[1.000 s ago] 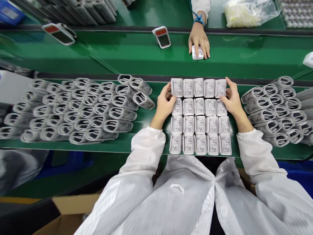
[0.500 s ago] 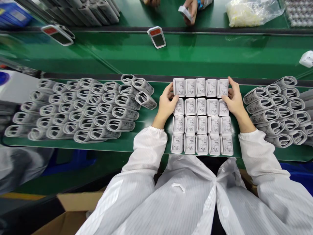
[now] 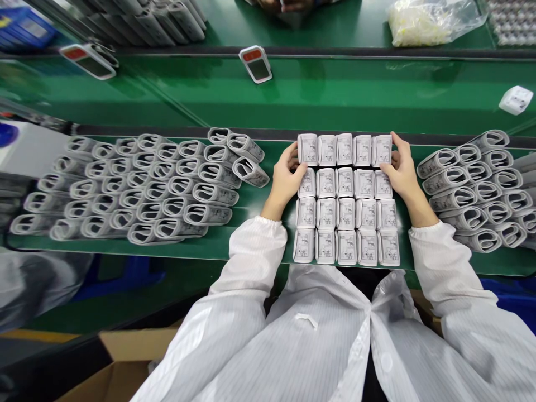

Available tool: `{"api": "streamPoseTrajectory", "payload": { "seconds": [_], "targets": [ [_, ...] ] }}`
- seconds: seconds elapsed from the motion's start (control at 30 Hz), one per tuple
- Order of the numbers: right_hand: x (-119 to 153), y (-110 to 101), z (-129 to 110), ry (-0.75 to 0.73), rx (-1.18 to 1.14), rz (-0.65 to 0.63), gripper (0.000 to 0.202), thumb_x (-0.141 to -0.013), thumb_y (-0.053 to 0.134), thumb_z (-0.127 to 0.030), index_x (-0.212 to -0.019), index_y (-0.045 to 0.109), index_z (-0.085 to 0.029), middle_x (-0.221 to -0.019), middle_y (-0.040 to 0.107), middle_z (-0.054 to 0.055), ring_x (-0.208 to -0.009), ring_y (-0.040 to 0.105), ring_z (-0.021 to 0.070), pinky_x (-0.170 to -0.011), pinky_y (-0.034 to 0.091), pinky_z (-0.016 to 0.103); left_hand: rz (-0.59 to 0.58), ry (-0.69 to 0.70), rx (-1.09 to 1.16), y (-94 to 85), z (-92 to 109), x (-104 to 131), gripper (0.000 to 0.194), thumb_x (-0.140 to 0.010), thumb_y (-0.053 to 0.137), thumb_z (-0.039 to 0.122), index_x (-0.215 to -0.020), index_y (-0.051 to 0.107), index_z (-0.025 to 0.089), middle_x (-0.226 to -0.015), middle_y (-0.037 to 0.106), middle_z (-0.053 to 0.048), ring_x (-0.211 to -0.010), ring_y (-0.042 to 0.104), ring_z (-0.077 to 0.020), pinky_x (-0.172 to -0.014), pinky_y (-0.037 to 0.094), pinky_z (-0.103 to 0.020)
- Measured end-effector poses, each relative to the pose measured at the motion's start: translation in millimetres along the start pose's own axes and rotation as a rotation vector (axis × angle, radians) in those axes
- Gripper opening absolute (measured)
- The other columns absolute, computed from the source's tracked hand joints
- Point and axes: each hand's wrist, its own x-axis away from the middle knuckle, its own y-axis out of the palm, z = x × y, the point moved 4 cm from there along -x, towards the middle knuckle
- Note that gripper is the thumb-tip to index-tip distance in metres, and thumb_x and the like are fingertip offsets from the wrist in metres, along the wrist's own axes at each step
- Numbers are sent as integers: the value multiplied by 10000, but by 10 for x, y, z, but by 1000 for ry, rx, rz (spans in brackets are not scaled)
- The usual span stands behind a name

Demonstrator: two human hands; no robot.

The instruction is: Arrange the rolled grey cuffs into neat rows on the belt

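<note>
In front of me stand several rows of folded printed leaflets point(image 3: 346, 213), grey-white with line drawings on their faces. My left hand point(image 3: 288, 177) is closed on the left end of the farthest row of folded leaflets point(image 3: 344, 149), thumb on the near side and fingers at its outer edge. At the other end of that row, my right hand point(image 3: 401, 167) grips in the same way, so the row is squeezed between both hands. A narrow gap separates it from the row below. Some fingertips are hidden behind the leaflets.
Many rolled leaflets point(image 3: 159, 187) lie stacked on the green bench to the left, and another stack point(image 3: 473, 190) to the right. Beyond runs a green conveyor belt point(image 3: 335, 95) carrying white devices point(image 3: 256, 64). A bag point(image 3: 431, 22) lies across it. An open carton point(image 3: 134, 346) stands below.
The devices on the belt have shifted left. Across the belt, a person's hand with a white item has moved from where it was. My hands have stayed almost still on the row.
</note>
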Motion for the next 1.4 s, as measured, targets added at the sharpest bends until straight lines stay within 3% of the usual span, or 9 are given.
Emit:
{"api": "streamPoseTrajectory", "payload": {
  "seconds": [0.27, 0.4, 0.5, 0.6, 0.77, 0.9, 1.1, 1.23, 1.4],
  "targets": [
    [-19, -30, -235, -151, 74, 137, 705, -1004, 691, -746, -1586, 581, -362, -1574, 540, 120, -1502, 574, 403, -1223, 580, 684, 6, 74, -44, -18, 53, -33, 723, -1004, 756, 683, -1597, 557, 320, -1694, 608, -140, -1614, 583, -357, -1266, 568, -500],
    [39, -110, -348, -171, 181, 312, 566, -1005, 719, -631, -1447, 624, -292, -1438, 608, 140, -1391, 631, 389, -1163, 604, 684, 206, 56, -162, -134, 147, -23, 333, -1018, 735, 487, -1255, 695, 257, -1289, 751, -91, -1196, 739, -263, -1032, 618, -413],
    [120, -168, -441, -165, 295, 417, 339, -997, 718, -581, -1119, 665, -270, -1147, 648, 122, -1150, 677, 368, -1013, 643, 641, 124, 59, -278, -137, 266, -12, 120, -987, 676, 342, -923, 675, 241, -921, 713, -31, -859, 660, -207, -874, 576, -375],
    [172, -160, -500, -126, 348, 385, 362, -1031, 660, -561, -821, 556, -285, -850, 590, 65, -848, 641, 300, -868, 627, 549, -16, 72, -375, -86, 345, -6, 154, -929, 662, 290, -785, 648, 239, -796, 689, -22, -770, 608, -207, -794, 522, -379],
    [176, -113, -480, 31, 338, 269, 489, -1044, 602, -649, -739, 602, -267, -632, 545, -1, -594, 501, 204, -626, 444, 393, 36, 57, -384, -50, 342, -3, 348, -1002, 662, 366, -693, 554, 248, -714, 602, -11, -721, 543, -200, -759, 478, -384],
    [158, -107, -473, 83, 307, 237, 610, -1011, 641, -705, -615, 520, -257, -544, 411, -23, -542, 406, 167, -590, 345, 373, 104, 48, -336, -43, 350, 25, 493, -1132, 567, 530, -725, 578, 251, -724, 582, -13, -725, 541, -201, -791, 499, -395],
    [186, -136, -554, 27, 300, 388, 676, -1020, 625, -782, -619, 434, -271, -557, 385, -25, -535, 355, 157, -560, 317, 363, 171, 72, -236, -2, 385, 47, 680, -1137, 353, 791, -875, 686, 260, -932, 726, -69, -923, 689, -248, -943, 578, -455],
    [199, -137, -564, -5, 310, 419, 672, -1042, 604, -771, -630, 424, -272, -565, 394, -23, -535, 351, 154, -552, 295, 356, 168, 93, -153, 39, 382, 39, 672, -1131, 321, 805, -839, 620, 279, -971, 722, -66, -985, 725, -262, -995, 619, -488],
    [210, -156, -547, -6, 349, 447, 663, -1064, 584, -734, -630, 389, -272, -568, 373, -23, -552, 346, 154, -572, 275, 350, 118, 187, -114, 49, 445, 58, 569, -1147, 398, 727, -967, 709, 286, -1011, 747, -57, -998, 737, -261, -975, 609, -471]
  ]
}}
